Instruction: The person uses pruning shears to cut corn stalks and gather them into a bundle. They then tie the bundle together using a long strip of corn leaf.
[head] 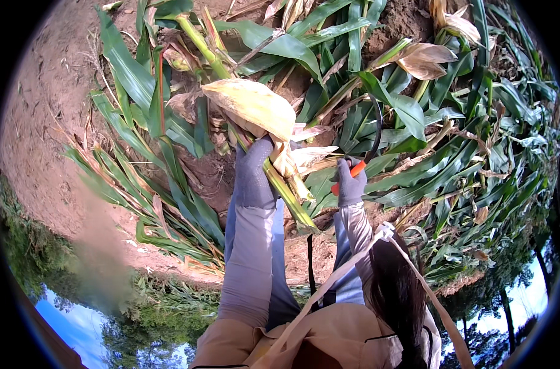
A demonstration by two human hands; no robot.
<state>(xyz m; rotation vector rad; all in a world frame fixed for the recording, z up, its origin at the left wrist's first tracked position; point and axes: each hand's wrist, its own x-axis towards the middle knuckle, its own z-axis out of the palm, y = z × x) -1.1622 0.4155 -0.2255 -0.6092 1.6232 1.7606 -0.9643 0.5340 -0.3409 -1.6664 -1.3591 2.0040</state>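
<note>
My left hand (255,177), in a grey work glove, is closed around a green maize stalk (289,196). Just above that hand, a maize ear (254,108) in dry, pale yellow husk sits against the stalk. The stalk slants from upper left to a cut-looking lower end near my legs. In my right hand (351,184), also gloved, is the orange handle of a sickle (377,133). Its dark curved blade points up and away, passing among green leaves. The blade is apart from the held stalk, and its tip is partly lost against the foliage.
Felled maize plants (413,115) with long green leaves cover the ground ahead and to the right. Dry-husked ears (427,60) lie among them. More leaves (169,184) are heaped on the left, beside bare reddish soil (45,138). A hat cord (326,286) hangs before my chest.
</note>
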